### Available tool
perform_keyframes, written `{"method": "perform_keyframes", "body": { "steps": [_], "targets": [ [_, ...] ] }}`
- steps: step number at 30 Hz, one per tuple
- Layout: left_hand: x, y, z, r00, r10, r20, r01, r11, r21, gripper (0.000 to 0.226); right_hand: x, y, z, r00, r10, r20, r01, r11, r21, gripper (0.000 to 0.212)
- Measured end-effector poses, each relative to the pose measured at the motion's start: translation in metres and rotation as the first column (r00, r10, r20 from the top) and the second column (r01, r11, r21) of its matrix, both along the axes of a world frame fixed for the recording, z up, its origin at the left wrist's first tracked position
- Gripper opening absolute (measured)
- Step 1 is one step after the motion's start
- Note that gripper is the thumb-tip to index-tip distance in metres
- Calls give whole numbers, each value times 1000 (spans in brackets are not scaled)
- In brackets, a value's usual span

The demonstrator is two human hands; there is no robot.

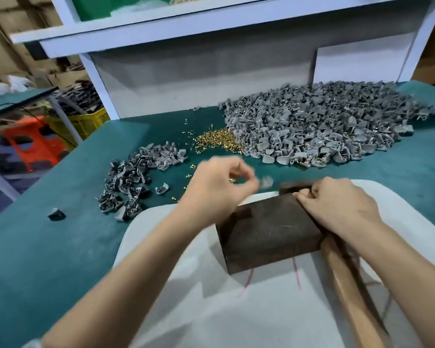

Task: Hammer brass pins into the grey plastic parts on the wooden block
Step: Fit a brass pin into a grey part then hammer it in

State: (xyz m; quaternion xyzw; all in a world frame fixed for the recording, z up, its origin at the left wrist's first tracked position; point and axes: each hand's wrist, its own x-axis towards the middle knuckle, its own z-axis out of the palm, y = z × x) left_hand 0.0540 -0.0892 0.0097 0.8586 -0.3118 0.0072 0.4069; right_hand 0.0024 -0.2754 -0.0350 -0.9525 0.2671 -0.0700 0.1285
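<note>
Green desk under white shelving; wooden block on white pad, grey plastic parts and brass pins heaped behind. Beside block, right grip curled round hammer; left grip blurred, closure unclear.

Dark scuffed wooden block — shiny brass pins — matt grey plastic parts; smooth wooden hammer handle.

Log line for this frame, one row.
left hand pinches grey part, motion-blurred | right hand grips hammer beside wooden block
</note>
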Motion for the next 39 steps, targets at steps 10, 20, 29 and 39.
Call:
{"method": "perform_keyframes", "body": {
  "steps": [10,20,29,39],
  "targets": [
    [156,31,4,913,263,311,-403,698,592,41,0,-3,-7,998,19,52,-16,999,-40,46],
    [156,102,-32,898,193,395,-421,630,652,17,2,-4,-9,999,15,43,-13,999,-50,45],
    [148,102,-25,891,267,367,-420,791,445,4,2,-5,-9,999,14,33,-13,999,-52,46],
    [96,18,-6,981,147,125,-184,907,379,34,2,-6,-10,999,13,49,-10,999,-53,47]
  ]
}}
